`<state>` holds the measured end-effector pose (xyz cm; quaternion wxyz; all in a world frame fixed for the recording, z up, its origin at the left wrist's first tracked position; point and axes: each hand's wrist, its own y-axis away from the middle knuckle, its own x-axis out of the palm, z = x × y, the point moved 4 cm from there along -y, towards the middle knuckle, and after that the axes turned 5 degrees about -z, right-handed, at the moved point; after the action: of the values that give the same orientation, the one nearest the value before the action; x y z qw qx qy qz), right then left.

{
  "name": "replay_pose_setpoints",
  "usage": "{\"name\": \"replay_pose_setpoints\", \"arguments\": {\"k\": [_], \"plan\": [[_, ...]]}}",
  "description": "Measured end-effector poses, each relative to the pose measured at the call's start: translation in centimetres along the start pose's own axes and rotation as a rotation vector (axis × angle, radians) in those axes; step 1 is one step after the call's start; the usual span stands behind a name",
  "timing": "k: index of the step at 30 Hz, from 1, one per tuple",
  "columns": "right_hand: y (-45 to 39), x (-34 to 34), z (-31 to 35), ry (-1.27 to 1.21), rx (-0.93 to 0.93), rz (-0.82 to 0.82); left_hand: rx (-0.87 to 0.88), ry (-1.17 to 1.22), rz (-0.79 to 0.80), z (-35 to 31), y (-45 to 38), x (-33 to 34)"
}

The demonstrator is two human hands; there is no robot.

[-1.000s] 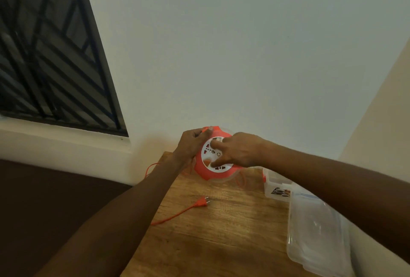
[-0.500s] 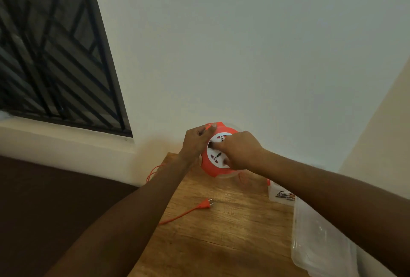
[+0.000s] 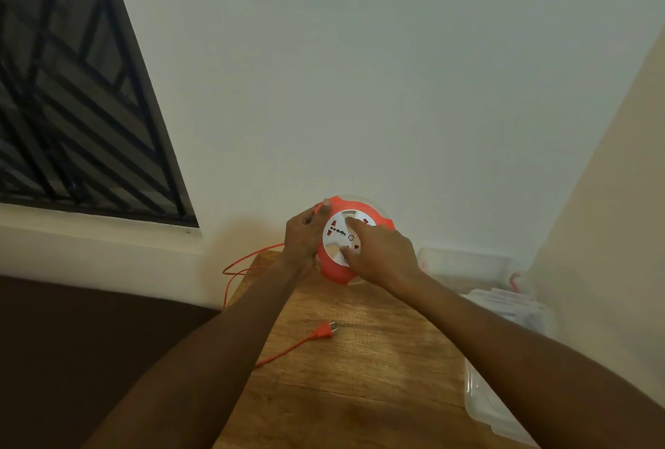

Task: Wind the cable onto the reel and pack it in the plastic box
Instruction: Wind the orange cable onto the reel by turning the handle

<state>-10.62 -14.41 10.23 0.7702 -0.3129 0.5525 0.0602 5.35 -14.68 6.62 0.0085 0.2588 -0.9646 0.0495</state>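
Head view shows the orange reel (image 3: 354, 241) held up on edge above the far end of the wooden table (image 3: 360, 369), its white socket face turned toward the person. The left hand (image 3: 304, 236) curls round the reel's left rim, fingers closed on it, while the right hand (image 3: 381, 254) lies over the face with fingertips (image 3: 347, 250) bent into the white disc — set, I'd say, to turn it. The cable (image 3: 248, 263) leaves the reel on the left-hand side, loops off the table's left edge and returns to its plug (image 3: 325, 330), which lies flat near the table's middle, well apart from both hands. So the slack feeds in from the left, nearer the gripping hand. The clear plastic box (image 3: 464, 263) waits at the right rear, with clear lids (image 3: 482, 402) beside it — all against a pale wall, a barred window (image 3: 72, 96) to the left.
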Motion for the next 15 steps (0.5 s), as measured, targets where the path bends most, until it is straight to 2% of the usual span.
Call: {"name": "replay_pose_setpoints", "arguments": {"k": [3,7,8,9,12,13,15], "plan": [[-0.6,-2.7,-0.5,0.030,-0.108,-0.169,0.059,-0.085,0.047,-0.7,-0.2,-0.1],[-3.1,-5.6,-1.8,-0.363,0.052,-0.214,0.055,-0.083,0.164,-0.5,0.3,0.2],[-4.0,-5.7,-2.3,-0.431,0.091,-0.153,0.048,-0.098,0.206,-0.3,0.5,0.4],[-4.8,-5.4,-2.7,-0.478,0.119,-0.025,0.044,-0.112,0.252,-0.1,0.7,0.7],[-5.1,-3.6,-3.3,-0.537,0.127,0.494,0.003,-0.068,0.338,-0.1,1.5,1.6],[-4.8,-2.9,-3.4,-0.525,0.086,0.554,-0.011,-0.044,0.351,-0.1,1.7,1.8],[-4.6,-1.8,-3.9,-0.480,0.014,0.474,-0.050,-0.019,0.362,0.0,2.0,1.9]]}}
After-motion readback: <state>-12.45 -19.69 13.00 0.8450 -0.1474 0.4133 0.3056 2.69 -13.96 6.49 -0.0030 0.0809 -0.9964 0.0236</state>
